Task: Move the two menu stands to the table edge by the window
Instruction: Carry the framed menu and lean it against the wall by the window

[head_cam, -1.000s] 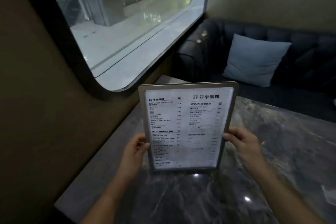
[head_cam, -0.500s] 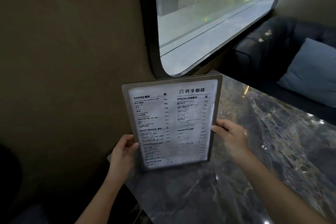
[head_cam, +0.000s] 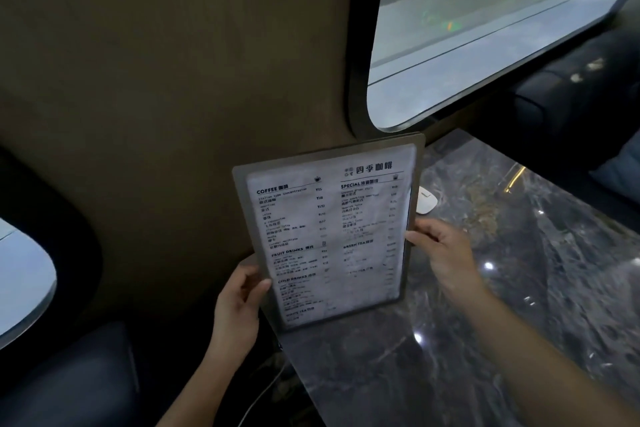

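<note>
A flat menu stand (head_cam: 332, 232) with a grey frame and a white printed menu sheet is held upright and slightly tilted over the near left corner of the dark marble table (head_cam: 485, 322), close to the wall. My left hand (head_cam: 242, 295) grips its lower left edge. My right hand (head_cam: 440, 253) holds its right edge, thumb on the front. Only one menu stand is in view.
A rounded window (head_cam: 485, 28) is set in the brown wall (head_cam: 173, 80) above the table's far left edge. A small white object (head_cam: 426, 199) lies on the table behind the menu. A dark sofa (head_cam: 571, 107) stands beyond the table, and a dark seat (head_cam: 69, 374) at lower left.
The view has swung left: the window and sofa slid to the right. The menu stand, in both hands, has moved toward the wall side of the table, at its near corner.
</note>
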